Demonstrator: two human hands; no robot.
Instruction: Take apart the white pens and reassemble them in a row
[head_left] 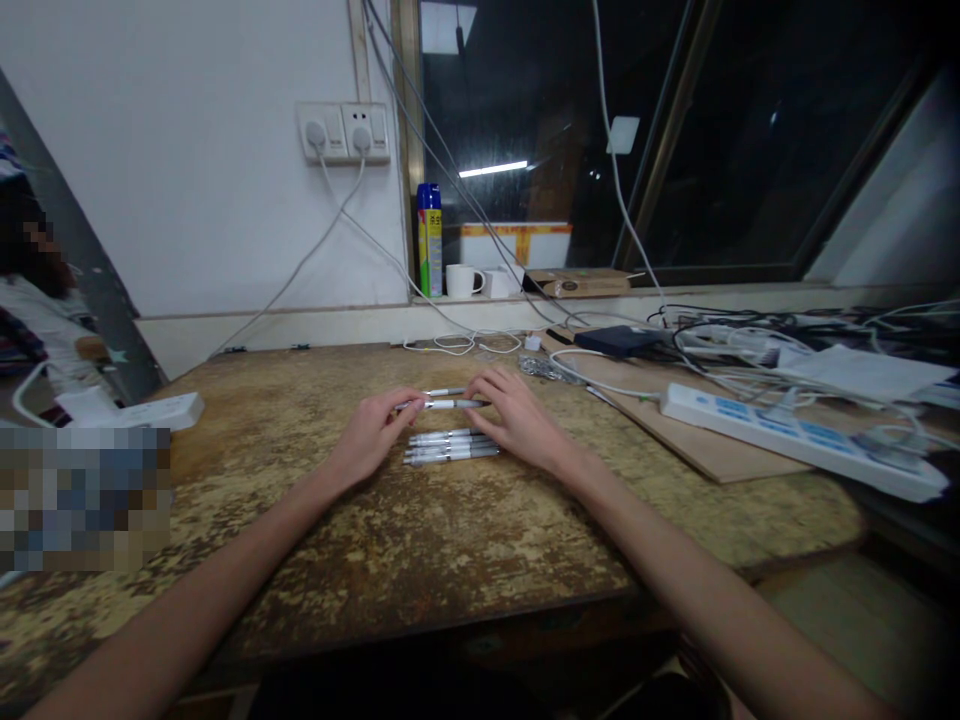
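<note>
Between my two hands a white and grey pen (442, 404) lies level, pointing left to right. My left hand (371, 430) pinches its left end, and the fingers of my right hand (510, 412) close on its grey right end. Just behind it another pen (444, 391) shows, its right end hidden by my right hand. Nearer to me, several similar pens (450, 447) lie side by side on the worn wooden table (420, 550), next to my right hand's fingertips.
A white power strip (795, 440) rests across a brown board (675, 435) at the right, among tangled cables. Another power strip (165, 411) is at the left edge. A spray can (430, 240) and a white mug (464, 280) stand on the windowsill.
</note>
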